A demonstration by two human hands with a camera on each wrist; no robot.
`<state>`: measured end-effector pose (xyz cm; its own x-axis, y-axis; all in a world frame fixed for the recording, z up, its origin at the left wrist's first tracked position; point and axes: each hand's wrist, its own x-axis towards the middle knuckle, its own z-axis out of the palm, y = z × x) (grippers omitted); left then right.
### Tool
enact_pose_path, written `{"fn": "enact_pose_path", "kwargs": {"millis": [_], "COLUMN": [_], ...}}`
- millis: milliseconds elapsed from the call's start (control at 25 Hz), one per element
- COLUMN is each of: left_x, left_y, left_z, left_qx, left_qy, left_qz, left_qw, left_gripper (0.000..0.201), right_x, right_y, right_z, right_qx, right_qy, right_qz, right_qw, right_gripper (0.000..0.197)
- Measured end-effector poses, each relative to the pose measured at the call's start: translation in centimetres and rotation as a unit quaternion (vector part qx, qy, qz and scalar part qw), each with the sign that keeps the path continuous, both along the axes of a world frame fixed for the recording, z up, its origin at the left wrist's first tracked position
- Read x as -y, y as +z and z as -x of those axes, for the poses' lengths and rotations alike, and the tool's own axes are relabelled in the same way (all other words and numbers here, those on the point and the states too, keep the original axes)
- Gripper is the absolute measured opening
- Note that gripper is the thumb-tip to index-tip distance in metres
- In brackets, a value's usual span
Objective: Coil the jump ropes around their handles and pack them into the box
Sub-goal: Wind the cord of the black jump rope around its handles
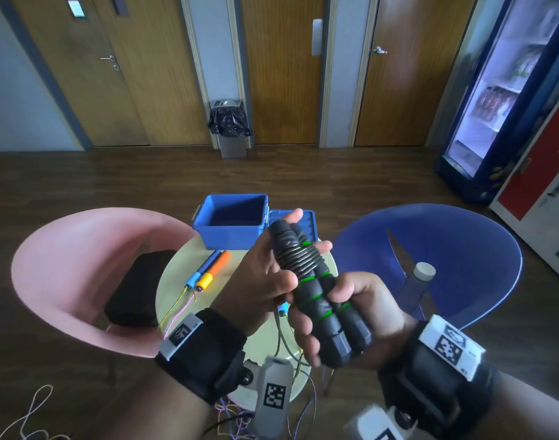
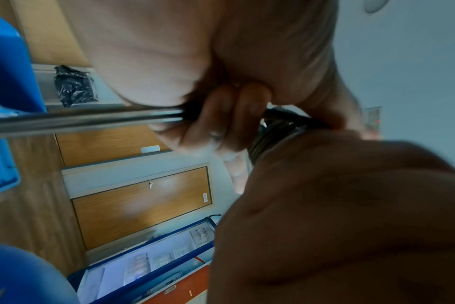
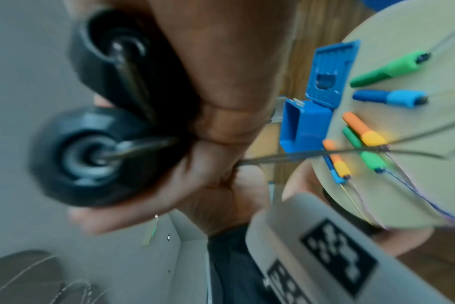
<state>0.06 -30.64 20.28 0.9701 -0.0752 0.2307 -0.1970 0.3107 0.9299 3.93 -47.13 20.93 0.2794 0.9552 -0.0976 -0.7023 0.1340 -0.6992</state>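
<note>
A pair of black jump-rope handles [image 1: 338,341] with green rings is held above the round table [image 1: 173,281]. Dark rope is coiled [image 1: 295,255] round their upper half. My left hand [image 1: 300,262] grips that coiled part, thumb underneath. The lower ends of the handles sit in the grip of my right hand [image 1: 322,312]. In the right wrist view both handle end caps [image 3: 91,156] show, and a loose strand of rope [image 3: 325,153] runs off to the right. The open blue box [image 1: 230,220] stands at the table's far edge, its lid [image 1: 306,222] laid flat beside it.
A blue and an orange handle [image 1: 208,271] lie on the table with thin cords hanging over the near edge. More green, blue and orange handles [image 3: 390,70] show in the right wrist view. A pink chair [image 1: 65,265] stands left. A blue chair [image 1: 456,249] with scissors [image 1: 399,252] stands right.
</note>
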Motion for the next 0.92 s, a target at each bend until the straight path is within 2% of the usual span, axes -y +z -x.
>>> {"fn": "enact_pose_path", "kwargs": {"millis": [80,160,240,280,320,360,400,440,480,520,560,640,680,720,800,920], "left_x": [0.5,0.9,0.8,0.7,0.6,0.7,0.8,1.0,1.1,1.0,0.8,-0.2,-0.5,-0.6,-0.5,-0.1], "left_y": [0.1,-0.4,-0.6,-0.7,-0.6,-0.5,-0.3,-0.3,-0.3,-0.4,-0.4,-0.6,-0.6,-0.5,-0.5,-1.0], "left_z": [0.2,0.1,-0.3,-0.6,-0.8,-0.9,-0.9,-0.8,-0.7,-0.7,-0.6,-0.4,-0.2,0.0,0.2,0.0], "left_qx": [-0.006,-0.024,-0.047,-0.05,-0.049,-0.046,-0.048,-0.054,-0.058,-0.06,-0.061,-0.055,-0.048,-0.042,-0.036,-0.055], "left_qy": [0.019,0.086,0.184,0.228,0.262,0.287,0.308,0.325,0.334,0.328,0.311,0.262,0.238,0.219,0.197,0.163], "left_qz": [-0.001,0.016,0.027,0.015,-0.008,-0.04,-0.078,-0.108,-0.126,-0.133,-0.137,-0.152,-0.15,-0.142,-0.118,-0.073], "left_qw": [1.0,0.996,0.981,0.972,0.964,0.956,0.947,0.938,0.932,0.933,0.938,0.952,0.958,0.964,0.973,0.982], "left_gripper": [0.095,0.076,0.061,0.055,0.051,0.051,0.054,0.057,0.06,0.062,0.064,0.067,0.067,0.064,0.056,0.056], "right_x": [-0.2,-0.1,0.0,0.0,-0.2,-0.5,-0.8,-1.2,-1.4,-1.5,-1.4,-1.1,-0.8,-0.4,-0.2,-0.4], "right_y": [-0.4,-0.5,-0.2,0.1,0.5,0.8,0.7,0.6,0.4,0.2,0.0,-0.1,-0.1,-0.1,-0.4,-0.9], "right_z": [-0.1,-0.7,-1.2,-1.2,-1.1,-0.8,-0.5,-0.2,0.0,0.2,0.2,0.2,0.2,0.2,0.2,0.1], "right_qx": [-0.001,0.045,0.128,0.184,0.261,0.353,0.445,0.515,0.543,0.538,0.501,0.354,0.279,0.225,0.181,0.186], "right_qy": [0.03,0.026,-0.028,-0.063,-0.086,-0.097,-0.109,-0.129,-0.16,-0.177,-0.183,-0.169,-0.153,-0.137,-0.125,-0.154], "right_qz": [0.009,0.081,0.182,0.228,0.267,0.308,0.344,0.37,0.385,0.386,0.372,0.314,0.278,0.247,0.202,0.183], "right_qw": [1.0,0.995,0.975,0.954,0.924,0.878,0.82,0.762,0.73,0.728,0.76,0.864,0.906,0.933,0.954,0.953], "right_gripper": [0.039,0.045,0.049,0.049,0.047,0.044,0.037,0.028,0.02,0.016,0.016,0.022,0.026,0.03,0.035,0.037]}}
